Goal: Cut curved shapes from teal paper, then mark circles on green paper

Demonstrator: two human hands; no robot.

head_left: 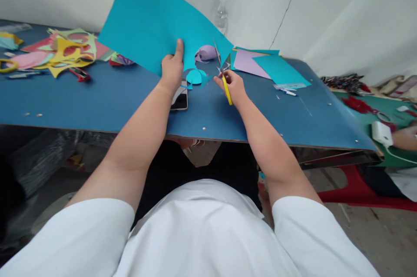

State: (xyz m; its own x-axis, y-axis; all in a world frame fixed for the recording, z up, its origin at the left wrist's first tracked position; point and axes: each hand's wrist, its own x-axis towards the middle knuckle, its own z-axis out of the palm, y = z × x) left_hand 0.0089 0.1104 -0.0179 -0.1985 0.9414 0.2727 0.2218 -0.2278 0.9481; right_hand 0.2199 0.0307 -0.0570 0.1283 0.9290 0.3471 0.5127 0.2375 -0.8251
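My left hand (172, 66) grips a large teal paper sheet (156, 16) by its lower edge, thumb on the near face. The sheet is raised and tilted above the table, with a curved notch in its lower right edge. In my right hand (235, 84) are yellow-handled scissors (227, 90), blades spread and pointing up at the sheet's right part. Below the sheet, between the hands, lies a round teal paper piece (194, 77) with thin offcuts. A curled lilac paper piece (206, 53) shows behind the notch. A phone (180, 98) lies under my left wrist.
Paper scraps (65, 53) and a red cutter (80, 74) lie at the left of the blue table (215, 116). Lilac and teal sheets (276, 68) and a pen (289, 92) are at the right. A plastic bottle (222, 14) stands behind. Another person's hand (405, 138) is far right.
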